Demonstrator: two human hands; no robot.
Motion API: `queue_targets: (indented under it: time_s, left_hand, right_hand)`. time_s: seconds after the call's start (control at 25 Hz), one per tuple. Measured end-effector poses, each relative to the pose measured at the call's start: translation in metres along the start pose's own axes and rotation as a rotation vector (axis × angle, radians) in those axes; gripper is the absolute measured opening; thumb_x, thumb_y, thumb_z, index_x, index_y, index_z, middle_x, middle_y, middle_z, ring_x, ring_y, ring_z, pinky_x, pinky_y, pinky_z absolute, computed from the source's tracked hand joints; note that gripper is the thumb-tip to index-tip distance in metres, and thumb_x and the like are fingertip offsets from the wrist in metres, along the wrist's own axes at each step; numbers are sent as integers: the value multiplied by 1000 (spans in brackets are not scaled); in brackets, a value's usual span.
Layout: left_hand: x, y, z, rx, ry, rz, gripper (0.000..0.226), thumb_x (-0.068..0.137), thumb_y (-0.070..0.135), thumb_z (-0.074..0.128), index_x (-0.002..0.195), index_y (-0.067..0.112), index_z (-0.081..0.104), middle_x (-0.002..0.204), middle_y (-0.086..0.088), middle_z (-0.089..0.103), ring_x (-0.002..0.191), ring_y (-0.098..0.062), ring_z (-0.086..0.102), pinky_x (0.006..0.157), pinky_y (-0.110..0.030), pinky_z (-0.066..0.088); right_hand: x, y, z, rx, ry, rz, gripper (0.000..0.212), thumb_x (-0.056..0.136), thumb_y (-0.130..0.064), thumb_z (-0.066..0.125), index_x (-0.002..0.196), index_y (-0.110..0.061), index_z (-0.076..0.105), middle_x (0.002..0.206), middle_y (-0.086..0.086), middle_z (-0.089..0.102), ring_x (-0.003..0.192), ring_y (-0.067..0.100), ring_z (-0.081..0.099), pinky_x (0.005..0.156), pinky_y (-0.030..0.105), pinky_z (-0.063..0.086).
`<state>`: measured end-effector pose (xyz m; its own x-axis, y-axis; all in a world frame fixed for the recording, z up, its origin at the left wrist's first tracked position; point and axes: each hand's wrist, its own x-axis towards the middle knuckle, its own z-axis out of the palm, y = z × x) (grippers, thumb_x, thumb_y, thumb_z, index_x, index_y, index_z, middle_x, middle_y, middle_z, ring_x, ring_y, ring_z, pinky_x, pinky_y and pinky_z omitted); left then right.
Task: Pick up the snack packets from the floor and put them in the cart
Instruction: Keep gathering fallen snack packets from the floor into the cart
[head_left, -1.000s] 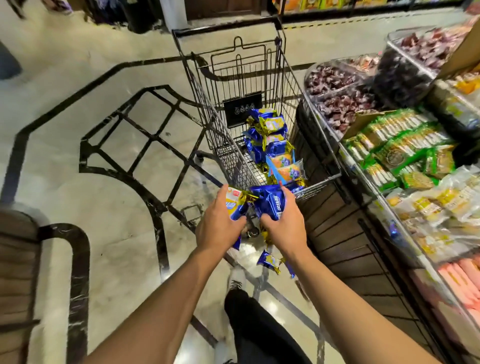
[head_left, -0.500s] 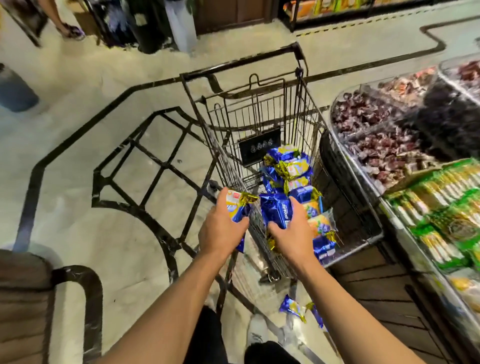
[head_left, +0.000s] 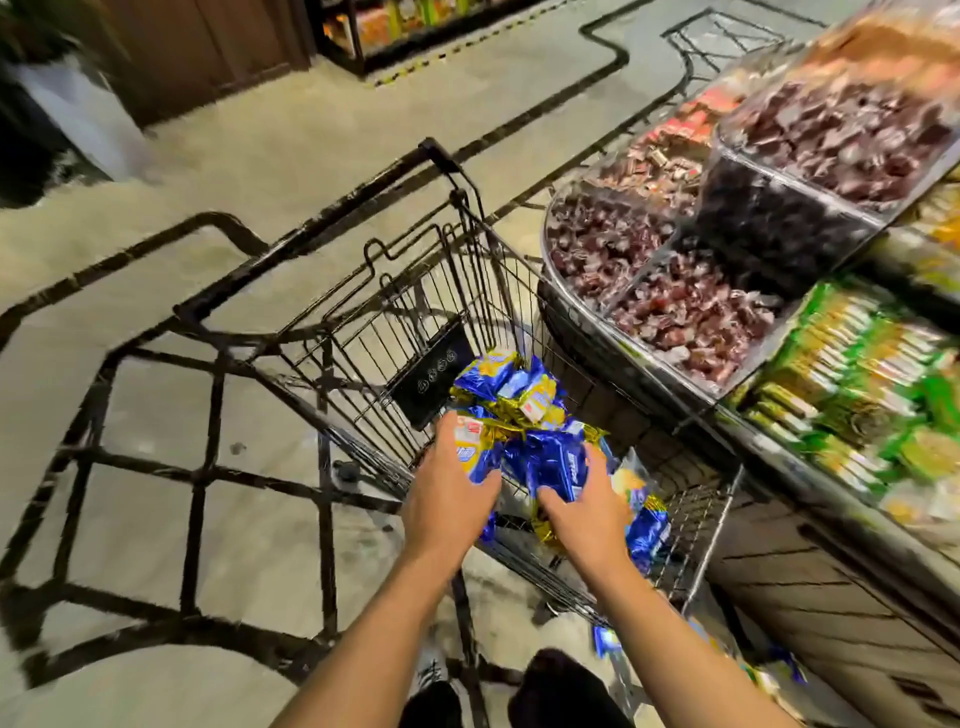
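Note:
A black wire shopping cart (head_left: 332, 291) stands in front of me with a heap of blue and gold snack packets (head_left: 511, 387) in its basket. My left hand (head_left: 449, 504) grips a yellow and blue packet (head_left: 470, 452) over the basket's near part. My right hand (head_left: 584, 512) grips a dark blue packet (head_left: 550, 467) beside it, also over the basket. Both hands are close together, just above the heap. More blue packets (head_left: 605, 639) lie on the floor under the cart's near end, blurred.
A display counter (head_left: 810, 566) runs along the right, touching the cart's side, with clear bins of wrapped sweets (head_left: 675, 306) and green packets (head_left: 872, 395). Pale floor with black inlay lines (head_left: 202, 467) spreads to the left. My dark shoes (head_left: 561, 691) show at the bottom.
Both hands moved forward and up with their packets, from beside the cart's near end to over the basket. The view has tilted up and turned right.

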<state>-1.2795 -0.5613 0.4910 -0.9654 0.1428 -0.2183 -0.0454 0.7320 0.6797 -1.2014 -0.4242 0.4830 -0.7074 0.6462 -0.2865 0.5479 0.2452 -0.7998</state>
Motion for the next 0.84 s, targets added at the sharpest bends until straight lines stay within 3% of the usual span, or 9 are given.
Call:
queue_targets:
  time_s: [0.12,0.24,0.44,0.64,0.84]
  left_hand:
    - [21,20,18,5,-115,62,88,77,46,73,149,39,22,130,2,63,112,-25,62,90,-44,53]
    - [36,45,50,50,-218,93,85,80,44,73,149,36,23,127,-1,63,112,-29,62,89,-40,51]
    - [47,80,116,72,-367,141,94,79,44,73,152,34,16,139,-5,57,122,-32,57,96,-45,49]
    - [63,95,179,113,-497,195,91,82,40,74,154,29,20,150,0,45,129,-27,50,97,-41,46]
    - [89,87,241,152,-561,186,92,81,35,74,154,24,21,152,2,41,135,-22,44,103,-37,39]
  right_hand:
    - [18,10,-10,70,113,112,61,77,-10,71,132,-21,46,103,-6,65,91,17,63,78,27,43]
    - [40,24,-25,132,188,177,62,76,-16,70,132,-24,45,107,-6,66,96,18,64,86,33,49]
    - [74,58,-50,182,216,268,64,80,-14,71,137,-23,44,106,-9,67,90,10,63,75,23,46]
    - [107,105,-62,220,326,402,72,75,-24,71,140,-27,39,114,-5,67,98,16,65,89,39,53]
    - [136,153,-64,198,445,530,78,78,-14,73,146,-14,35,126,1,60,110,18,60,99,32,47]
